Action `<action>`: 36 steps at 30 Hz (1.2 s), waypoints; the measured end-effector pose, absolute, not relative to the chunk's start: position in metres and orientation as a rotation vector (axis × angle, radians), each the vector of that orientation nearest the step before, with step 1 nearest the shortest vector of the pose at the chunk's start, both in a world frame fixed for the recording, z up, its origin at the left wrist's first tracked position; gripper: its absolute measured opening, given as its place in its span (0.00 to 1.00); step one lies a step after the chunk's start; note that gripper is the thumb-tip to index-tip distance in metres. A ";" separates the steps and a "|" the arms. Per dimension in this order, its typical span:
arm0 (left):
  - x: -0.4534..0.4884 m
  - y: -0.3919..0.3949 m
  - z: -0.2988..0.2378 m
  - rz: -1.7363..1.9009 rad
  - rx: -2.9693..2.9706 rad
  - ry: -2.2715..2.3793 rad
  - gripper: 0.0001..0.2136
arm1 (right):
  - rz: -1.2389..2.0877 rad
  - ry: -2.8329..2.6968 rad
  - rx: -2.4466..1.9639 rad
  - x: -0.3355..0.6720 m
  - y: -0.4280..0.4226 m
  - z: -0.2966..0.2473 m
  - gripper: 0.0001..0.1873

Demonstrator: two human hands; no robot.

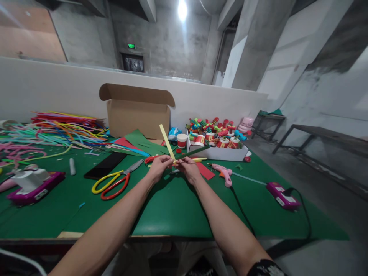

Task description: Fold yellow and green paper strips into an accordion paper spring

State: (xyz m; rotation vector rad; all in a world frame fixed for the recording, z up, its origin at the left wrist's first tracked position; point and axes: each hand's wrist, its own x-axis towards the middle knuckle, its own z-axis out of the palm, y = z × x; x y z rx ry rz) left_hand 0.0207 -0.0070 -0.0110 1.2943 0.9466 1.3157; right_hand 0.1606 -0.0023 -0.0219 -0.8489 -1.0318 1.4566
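Note:
My left hand [159,165] and my right hand [187,167] meet above the middle of the green table [178,207], fingers pinched together. Between them they hold a yellow paper strip [166,141] that slants up and to the left, and a dark green strip [192,152] that runs off to the right. Both hands are closed on these strips where they cross. Scissors with yellow and red handles [115,182] lie left of my left hand. A pink glue gun [224,173] lies right of my right hand.
An open cardboard box [138,111] stands at the back. Green and red paper sheets [140,142] lie before it. Coloured pipe cleaners [54,128] pile at the left. A white tray of small craft pieces [221,147] sits right. A black phone [105,165], pink power strips [283,196].

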 end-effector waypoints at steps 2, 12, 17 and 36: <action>0.021 -0.008 -0.010 1.292 1.308 0.923 0.17 | 1.519 -1.007 -0.829 0.161 -0.002 -0.023 0.14; 0.019 -0.006 -0.014 1.275 1.330 0.970 0.20 | 1.535 -0.983 -0.812 0.158 -0.007 -0.020 0.19; 0.020 -0.007 -0.015 1.309 1.297 0.984 0.20 | 1.485 -0.952 -0.844 0.156 -0.006 -0.022 0.19; 0.027 -0.017 -0.008 1.223 1.277 0.959 0.18 | 1.214 -0.965 -0.967 0.154 -0.002 -0.025 0.15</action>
